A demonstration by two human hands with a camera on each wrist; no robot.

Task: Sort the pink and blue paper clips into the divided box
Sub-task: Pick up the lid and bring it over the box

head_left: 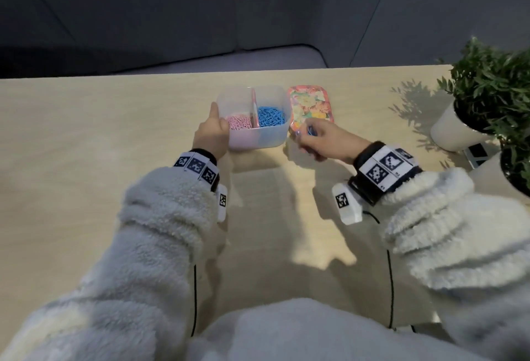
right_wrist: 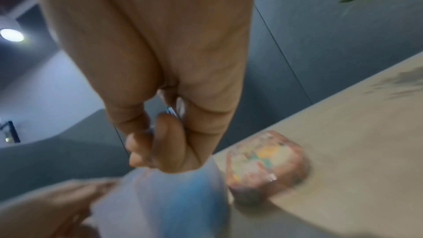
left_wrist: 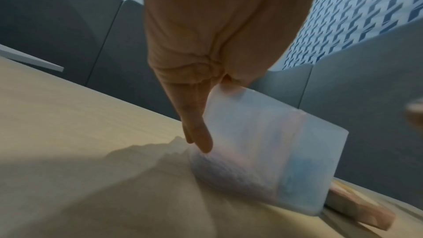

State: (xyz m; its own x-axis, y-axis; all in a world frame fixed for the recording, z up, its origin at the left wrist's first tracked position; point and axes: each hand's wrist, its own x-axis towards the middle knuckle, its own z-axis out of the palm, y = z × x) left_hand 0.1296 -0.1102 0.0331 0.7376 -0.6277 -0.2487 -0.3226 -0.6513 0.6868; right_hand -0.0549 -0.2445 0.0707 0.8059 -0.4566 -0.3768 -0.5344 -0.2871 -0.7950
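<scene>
your right hand (head_left: pixel 315 138) sat nearest you of the working things, just right of the divided box (head_left: pixel 252 136), over the near end of the patterned tray (head_left: pixel 311 102). its fingers were curled tight, pinching a blue paper clip (head_left: pixel 311 131) between thumb and fingertips; the right wrist view showed a sliver of blue wire poking from that pinch, too blurred to say whether there was more than one. you held it low and close to the box, likely so the drop into the blue side would be short.

your left hand (head_left: pixel 210 135) gripped the box's left wall, thumb up at the rim and fingers running down the outside, as the left wrist view showed. that hold probably kept the light plastic box from sliding on the table (head_left: pixel 86 131) while the other hand fed it.

inside the box, the pink paper clips (head_left: pixel 239 122) lay in the left compartment and the blue heap (head_left: pixel 271 116) in the right one, with the upright divider between them.

beyond the box to its right stood a potted plant (head_left: pixel 484 96), well apart from your work.
</scene>
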